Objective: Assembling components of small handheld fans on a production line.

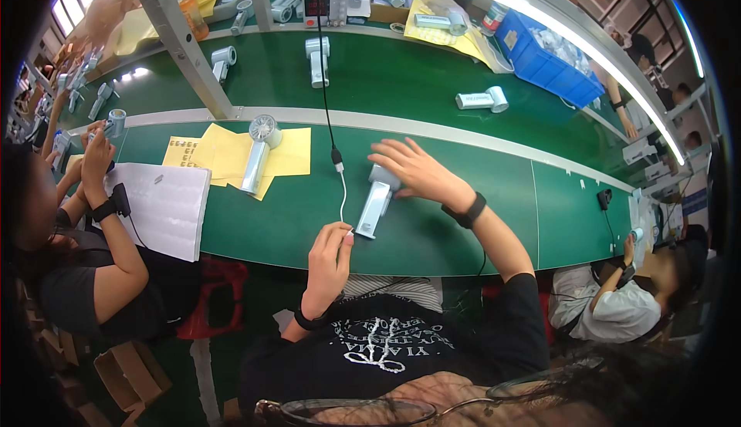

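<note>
A pale blue handheld fan (374, 209) lies tilted on the green table in front of me. My right hand (421, 172) curves over its round head, with the thumb on the near side. Close to the handle's lower end, my left hand (329, 257) pinches the tip of a white charging cable (343, 195). That tip sits right beside the handle; whether it is plugged in cannot be made out. The cable runs up to a black connector (337, 158) on a black cord hanging from above. To the left, another handheld fan (255, 166) rests on yellow sheets (292, 151).
Behind a metal rail is a green belt-like surface (386, 80) carrying several fans. A blue bin (544, 57) with wrapped items stands at the far right. A slanted metal post (181, 53) rises at left. People work on both sides, with a white pad (162, 203) by the left one.
</note>
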Available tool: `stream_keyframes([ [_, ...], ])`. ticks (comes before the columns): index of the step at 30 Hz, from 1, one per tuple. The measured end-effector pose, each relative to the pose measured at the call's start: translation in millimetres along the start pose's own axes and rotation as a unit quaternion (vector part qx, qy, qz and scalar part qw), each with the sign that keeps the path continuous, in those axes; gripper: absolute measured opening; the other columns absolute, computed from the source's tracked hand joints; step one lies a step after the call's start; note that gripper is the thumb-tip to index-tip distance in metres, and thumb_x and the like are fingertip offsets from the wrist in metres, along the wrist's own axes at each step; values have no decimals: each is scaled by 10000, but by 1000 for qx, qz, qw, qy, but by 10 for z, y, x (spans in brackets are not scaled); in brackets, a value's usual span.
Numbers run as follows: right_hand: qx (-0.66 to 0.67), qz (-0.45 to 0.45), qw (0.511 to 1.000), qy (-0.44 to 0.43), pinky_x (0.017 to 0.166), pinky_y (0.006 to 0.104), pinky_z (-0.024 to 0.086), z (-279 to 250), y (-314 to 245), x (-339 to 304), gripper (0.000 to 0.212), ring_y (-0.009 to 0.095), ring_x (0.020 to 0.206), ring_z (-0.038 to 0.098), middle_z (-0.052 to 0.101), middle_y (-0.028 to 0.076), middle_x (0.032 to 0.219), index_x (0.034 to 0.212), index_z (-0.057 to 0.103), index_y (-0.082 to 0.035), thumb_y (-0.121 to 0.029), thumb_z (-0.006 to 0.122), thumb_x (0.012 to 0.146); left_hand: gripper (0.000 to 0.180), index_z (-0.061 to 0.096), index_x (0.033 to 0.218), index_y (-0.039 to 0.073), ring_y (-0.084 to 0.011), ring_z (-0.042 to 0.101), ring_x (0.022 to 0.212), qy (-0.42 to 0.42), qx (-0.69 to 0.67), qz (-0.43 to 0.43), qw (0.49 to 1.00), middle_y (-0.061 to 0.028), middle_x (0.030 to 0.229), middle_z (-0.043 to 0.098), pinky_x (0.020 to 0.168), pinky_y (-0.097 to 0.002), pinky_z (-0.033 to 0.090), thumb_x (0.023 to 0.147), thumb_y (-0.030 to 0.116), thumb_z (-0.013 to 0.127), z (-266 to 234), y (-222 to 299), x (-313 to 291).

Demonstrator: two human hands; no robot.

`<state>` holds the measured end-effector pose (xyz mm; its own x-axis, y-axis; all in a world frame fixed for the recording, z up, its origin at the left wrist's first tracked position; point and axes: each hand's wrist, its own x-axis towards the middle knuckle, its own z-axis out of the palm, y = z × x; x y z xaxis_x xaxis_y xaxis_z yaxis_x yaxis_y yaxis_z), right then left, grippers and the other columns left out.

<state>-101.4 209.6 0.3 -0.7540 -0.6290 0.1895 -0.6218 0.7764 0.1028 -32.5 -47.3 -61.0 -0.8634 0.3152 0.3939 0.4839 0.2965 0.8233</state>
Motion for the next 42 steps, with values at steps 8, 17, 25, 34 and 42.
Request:
stream_keyframes([
  [8, 368, 194, 908, -38, 961, 389, 461, -110, -29, -294, 774, 322, 1147, 560, 547, 133, 1277, 1320, 439, -56, -105, 788, 630, 122, 593, 829, -31, -283, 606, 964, -76, -120, -23, 990, -168, 1236, 596, 828, -336, 479, 912, 45, 547, -66, 3, 52],
  [17, 467, 267, 840, 69, 928, 338, 469, -122, -195, -772, 746, 247, 1078, 608, 616, 143, 1182, 1295, 461, -47, -141, 808, 641, 59, 587, 811, -31, -314, 566, 1043, -80, -133, 79, 985, -160, 1249, 578, 846, -386, 476, 857, 6, 594, -103, 376, 262],
  [25, 429, 303, 842, 121, 911, 328, 480, -259, -389, -835, 713, 213, 1080, 608, 629, 153, 1158, 1268, 461, -28, -130, 815, 657, 30, 596, 815, -38, -287, 591, 978, -96, -120, 30, 988, -155, 1208, 589, 812, -355, 485, 837, -18, 598, -156, 435, 235],
  [34, 478, 340, 773, 241, 974, 338, 478, -134, -552, -875, 875, 252, 1149, 568, 544, 200, 1290, 1340, 296, -68, -64, 841, 655, 66, 584, 859, -47, -318, 614, 895, -121, -106, -29, 987, -187, 1194, 574, 753, -356, 483, 881, 15, 576, -134, 315, 181],
  [42, 515, 283, 741, 325, 1006, 388, 478, -21, -722, -709, 1001, 272, 1313, 406, 288, 192, 1484, 1408, 190, -101, -39, 843, 652, 74, 582, 908, -43, -338, 608, 830, -156, -118, -1, 981, -203, 1191, 551, 716, -375, 478, 903, 29, 565, 13, 237, 157],
])
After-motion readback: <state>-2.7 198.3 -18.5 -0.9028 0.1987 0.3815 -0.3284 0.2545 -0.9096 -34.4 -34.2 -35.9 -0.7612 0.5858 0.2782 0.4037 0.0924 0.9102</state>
